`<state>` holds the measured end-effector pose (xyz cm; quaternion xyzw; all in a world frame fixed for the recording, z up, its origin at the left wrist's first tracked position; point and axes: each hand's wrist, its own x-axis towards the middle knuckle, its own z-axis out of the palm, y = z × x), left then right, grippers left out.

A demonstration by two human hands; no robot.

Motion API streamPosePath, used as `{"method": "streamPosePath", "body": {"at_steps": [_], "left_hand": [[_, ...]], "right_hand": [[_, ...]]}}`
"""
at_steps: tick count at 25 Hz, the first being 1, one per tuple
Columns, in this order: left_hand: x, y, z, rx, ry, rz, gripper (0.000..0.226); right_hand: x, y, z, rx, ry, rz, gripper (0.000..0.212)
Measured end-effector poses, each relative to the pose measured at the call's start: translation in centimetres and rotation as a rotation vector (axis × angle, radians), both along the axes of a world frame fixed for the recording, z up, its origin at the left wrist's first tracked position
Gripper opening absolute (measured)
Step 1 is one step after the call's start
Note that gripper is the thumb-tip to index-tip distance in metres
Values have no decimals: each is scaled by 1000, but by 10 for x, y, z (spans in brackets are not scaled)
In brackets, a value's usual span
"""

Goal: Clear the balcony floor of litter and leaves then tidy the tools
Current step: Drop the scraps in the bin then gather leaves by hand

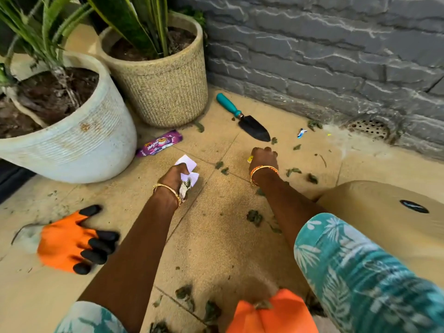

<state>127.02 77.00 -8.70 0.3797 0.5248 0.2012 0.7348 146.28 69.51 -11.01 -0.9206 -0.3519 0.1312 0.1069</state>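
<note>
We counted two pots at far left: a white pot nearer, a woven beige pot behind it, both planted. Two orange gloves: one glove lay on the floor near left, a second orange glove sat at the near edge between our arms. One trowel with a teal handle lay near the grey brick wall, blade pointing right and toward us. One purple wrapper lay against the white pot's base. One small blue-white scrap sat right of the trowel tip. Leaf bits were scattered over the tiles; too many and too blurred for us to count.

Our left hand curled around a bunch of white paper scraps plus some crumpled litter, just near of the purple wrapper. Our right hand was knuckles-up, fingers curled under, a small yellow bit showing at its left edge; we could not tell whether it was pinching it. The trowel tip lay just beyond that hand, not touching.

The wall closed the far side, with a floor drain at its foot, far right. A beige rounded object blocked the near right. Open tile ran between our arms.
</note>
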Motion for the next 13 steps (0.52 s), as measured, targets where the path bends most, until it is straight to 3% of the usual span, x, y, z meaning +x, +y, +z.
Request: {"method": "streamPosePath", "body": {"at_steps": [4, 8, 11, 13], "left_hand": [[-6, -4, -3, -60, -57, 13, 19], [6, -23, -13, -106, -69, 63, 33], [4, -27, -7, -109, -44, 44, 31], [4, -26, 3, -170, -150, 13, 31]], "right_hand": [[-14, 8, 0, 303, 84, -108, 29], [-55, 16, 21, 680, 510, -250, 23], [-74, 11, 33, 736, 741, -265, 18], [-80, 6, 36, 671, 788, -229, 19]]}}
